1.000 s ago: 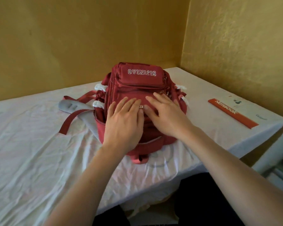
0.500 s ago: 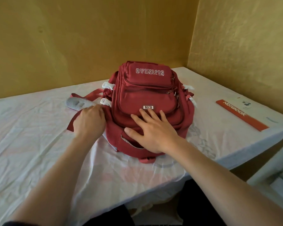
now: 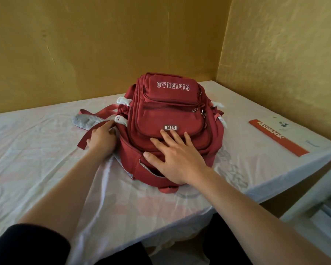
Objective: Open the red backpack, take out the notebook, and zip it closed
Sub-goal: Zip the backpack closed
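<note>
Right hand (image 3: 177,157) spread flat on red backpack (image 3: 168,111); left hand (image 3: 101,139) grips its side near table's (image 3: 275,180) edge.

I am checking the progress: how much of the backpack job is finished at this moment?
Done: the notebook already lies out on the table, right of the red backpack. In hand: the right hand lies flat on the backpack; the left hand is at its left side by the strap. Left: I cannot tell whether the main zip is fully closed.
</note>
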The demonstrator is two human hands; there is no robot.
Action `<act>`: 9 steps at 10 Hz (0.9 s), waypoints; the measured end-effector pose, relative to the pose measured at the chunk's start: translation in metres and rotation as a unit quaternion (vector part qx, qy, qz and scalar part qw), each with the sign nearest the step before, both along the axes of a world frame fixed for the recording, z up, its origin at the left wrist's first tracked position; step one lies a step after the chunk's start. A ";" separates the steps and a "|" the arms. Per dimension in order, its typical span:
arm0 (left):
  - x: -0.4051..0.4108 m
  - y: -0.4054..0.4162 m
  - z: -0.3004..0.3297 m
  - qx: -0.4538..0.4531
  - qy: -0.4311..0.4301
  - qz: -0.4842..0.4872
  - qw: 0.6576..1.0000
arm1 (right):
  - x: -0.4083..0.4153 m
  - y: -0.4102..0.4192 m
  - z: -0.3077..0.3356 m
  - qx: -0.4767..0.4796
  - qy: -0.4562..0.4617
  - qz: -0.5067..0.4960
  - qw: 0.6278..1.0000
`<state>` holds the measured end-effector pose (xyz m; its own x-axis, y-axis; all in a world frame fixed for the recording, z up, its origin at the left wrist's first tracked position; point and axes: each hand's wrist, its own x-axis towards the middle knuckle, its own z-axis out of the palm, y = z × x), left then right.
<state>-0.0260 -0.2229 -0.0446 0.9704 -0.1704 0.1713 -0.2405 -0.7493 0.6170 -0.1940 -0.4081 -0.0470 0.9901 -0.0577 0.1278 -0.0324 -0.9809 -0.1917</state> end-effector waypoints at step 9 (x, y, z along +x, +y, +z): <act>-0.010 0.002 0.013 0.104 -0.099 0.059 0.988 | -0.001 0.000 -0.002 0.005 -0.007 -0.002 1.000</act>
